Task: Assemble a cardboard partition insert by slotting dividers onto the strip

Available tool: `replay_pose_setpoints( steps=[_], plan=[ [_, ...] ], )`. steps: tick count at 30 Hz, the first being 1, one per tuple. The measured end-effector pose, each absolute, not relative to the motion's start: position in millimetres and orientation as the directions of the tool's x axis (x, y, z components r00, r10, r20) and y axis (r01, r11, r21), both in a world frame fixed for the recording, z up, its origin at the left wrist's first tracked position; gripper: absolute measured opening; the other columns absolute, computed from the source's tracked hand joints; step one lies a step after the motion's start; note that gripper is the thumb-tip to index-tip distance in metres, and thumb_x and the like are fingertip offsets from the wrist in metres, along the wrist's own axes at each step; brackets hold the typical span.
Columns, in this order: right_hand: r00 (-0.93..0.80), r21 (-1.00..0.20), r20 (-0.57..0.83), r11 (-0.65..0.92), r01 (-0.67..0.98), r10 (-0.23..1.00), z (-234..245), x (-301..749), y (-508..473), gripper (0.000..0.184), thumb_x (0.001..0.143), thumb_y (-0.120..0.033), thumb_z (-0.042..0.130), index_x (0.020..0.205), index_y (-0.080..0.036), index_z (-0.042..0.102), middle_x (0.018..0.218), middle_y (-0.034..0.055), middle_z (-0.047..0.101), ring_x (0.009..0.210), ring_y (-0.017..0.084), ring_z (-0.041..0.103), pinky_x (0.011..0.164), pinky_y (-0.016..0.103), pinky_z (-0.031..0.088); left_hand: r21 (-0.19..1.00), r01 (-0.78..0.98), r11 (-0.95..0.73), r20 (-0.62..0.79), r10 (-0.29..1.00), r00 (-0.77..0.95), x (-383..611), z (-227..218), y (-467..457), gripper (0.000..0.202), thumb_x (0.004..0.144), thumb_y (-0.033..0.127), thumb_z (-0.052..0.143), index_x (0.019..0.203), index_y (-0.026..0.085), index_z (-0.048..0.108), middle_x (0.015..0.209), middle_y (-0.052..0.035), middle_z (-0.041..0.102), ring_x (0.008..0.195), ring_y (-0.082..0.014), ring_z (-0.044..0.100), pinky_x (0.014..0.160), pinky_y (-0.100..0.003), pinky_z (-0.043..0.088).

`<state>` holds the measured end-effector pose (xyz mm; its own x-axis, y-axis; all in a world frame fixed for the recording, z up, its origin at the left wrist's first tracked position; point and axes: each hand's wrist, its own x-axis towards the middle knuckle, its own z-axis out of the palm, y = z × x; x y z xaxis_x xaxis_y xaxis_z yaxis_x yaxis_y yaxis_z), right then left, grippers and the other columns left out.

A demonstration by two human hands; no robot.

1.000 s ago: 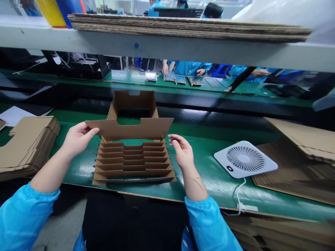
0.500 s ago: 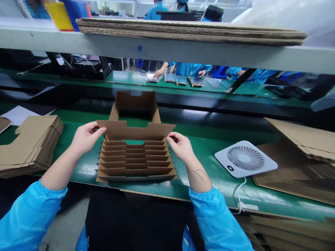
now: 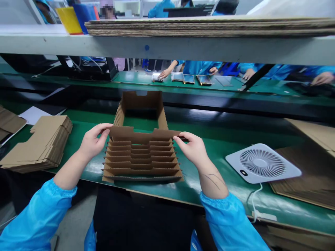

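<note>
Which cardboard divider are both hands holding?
The rear divider: the left hand and right hand pinch its ends, and it stands higher than the front dividers, which no hand touches.

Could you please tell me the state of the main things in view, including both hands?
Slotted frame: open-topped, with seated dividers across its near part.
Cardboard divider: held at both ends.
Left hand: pinching its left end.
Right hand: pinching its right end.
Fan: lying face up; running or not, unclear.
Left cardboard stack: lying flat, edges uneven.
Shelf cardboard stack: lying flat.
</note>
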<state>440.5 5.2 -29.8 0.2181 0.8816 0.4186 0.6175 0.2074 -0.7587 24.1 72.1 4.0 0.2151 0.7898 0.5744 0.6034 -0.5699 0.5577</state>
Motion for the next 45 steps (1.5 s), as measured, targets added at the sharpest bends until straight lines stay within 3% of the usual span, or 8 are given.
replay_pose_setpoints(
  steps=[10,17,22,28,32,38,41,45],
  plan=[
    [0.178,-0.736,0.438,0.238,0.633,0.881,-28.6,439.8,7.2,0.033,0.094,-0.053,0.07,0.093,-0.022,0.08,0.091,0.0089,0.082,0.074,0.025,0.072,0.076,0.04,0.065,0.644,0.623,-0.443,0.514,0.854,0.076,29.8,5.6,72.0,0.041,0.102,0.052,0.063,0.119,0.022,0.085,0.122,-0.0094,0.085,0.107,-0.0256,0.081,0.104,-0.041,0.066],
    [0.121,-0.667,0.518,0.311,0.677,0.847,-34.2,441.2,0.3,0.034,0.098,-0.055,0.07,0.089,-0.024,0.08,0.098,0.0087,0.083,0.085,0.027,0.076,0.078,0.041,0.064,0.684,0.553,-0.476,0.532,0.844,0.068,20.9,-19.9,62.6,0.04,0.101,0.052,0.065,0.124,0.021,0.079,0.125,-0.0115,0.082,0.111,-0.0265,0.08,0.108,-0.045,0.066],
    [0.139,-0.75,0.45,0.288,0.596,0.882,-40.4,435.8,-2.2,0.03,0.096,-0.051,0.07,0.094,-0.024,0.082,0.094,0.0068,0.083,0.08,0.025,0.076,0.076,0.038,0.064,0.695,0.481,-0.534,0.594,0.804,0.034,25.0,-36.2,56.3,0.031,0.107,0.044,0.059,0.123,0.022,0.072,0.123,-0.0126,0.08,0.114,-0.0255,0.079,0.107,-0.045,0.065],
    [0.123,-0.781,0.412,0.281,0.558,0.903,-50.6,432.3,-7.6,0.032,0.098,-0.049,0.066,0.093,-0.024,0.084,0.103,0.0077,0.085,0.092,0.027,0.079,0.086,0.04,0.065,0.626,0.531,-0.571,0.73,0.669,-0.14,34.2,-54.4,45.9,0.032,0.111,0.042,0.046,0.103,0.025,0.072,0.101,-0.0093,0.08,0.097,-0.0243,0.08,0.093,-0.047,0.067],
    [0.111,-0.814,0.359,0.253,0.523,0.927,-55.7,437.0,-13.6,0.045,0.103,-0.06,0.061,0.089,-0.022,0.083,0.093,0.0081,0.083,0.086,0.027,0.078,0.083,0.041,0.066,0.629,0.564,-0.535,0.731,0.654,-0.196,34.3,-63.8,41.5,0.03,0.109,0.038,0.05,0.109,0.024,0.077,0.109,-0.0099,0.082,0.104,-0.0259,0.08,0.1,-0.049,0.066],
    [0.248,-0.9,0.343,0.242,0.362,0.906,-47.8,433.2,-17.0,0.044,0.102,-0.062,0.068,0.116,-0.023,0.085,0.117,0.0109,0.084,0.091,0.027,0.08,0.086,0.044,0.069,0.679,0.552,-0.483,0.636,0.764,-0.113,32.4,-37.6,39.8,0.033,0.105,0.038,0.059,0.12,0.022,0.083,0.118,-0.0108,0.083,0.108,-0.0268,0.081,0.106,-0.047,0.065],
    [0.272,-0.863,0.378,0.23,0.45,0.885,-38.9,432.3,-14.4,0.037,0.096,-0.055,0.076,0.112,-0.023,0.085,0.109,0.0099,0.085,0.085,0.026,0.079,0.086,0.043,0.069,0.714,0.541,-0.443,0.533,0.846,-0.01,27.6,-16.9,37.1,0.038,0.104,0.041,0.062,0.131,0.022,0.08,0.118,-0.0099,0.082,0.101,-0.0246,0.081,0.1,-0.043,0.068],
    [0.228,-0.83,0.389,0.232,0.508,0.893,-30.2,434.9,-11.7,0.032,0.094,-0.051,0.074,0.103,-0.022,0.083,0.097,0.0088,0.083,0.082,0.025,0.078,0.082,0.041,0.067,0.69,0.517,-0.506,0.507,0.848,0.153,17.9,-9.1,34.5,0.043,0.097,0.039,0.073,0.138,0.024,0.072,0.128,-0.0117,0.078,0.101,-0.0239,0.08,0.098,-0.041,0.069]
  ],
)
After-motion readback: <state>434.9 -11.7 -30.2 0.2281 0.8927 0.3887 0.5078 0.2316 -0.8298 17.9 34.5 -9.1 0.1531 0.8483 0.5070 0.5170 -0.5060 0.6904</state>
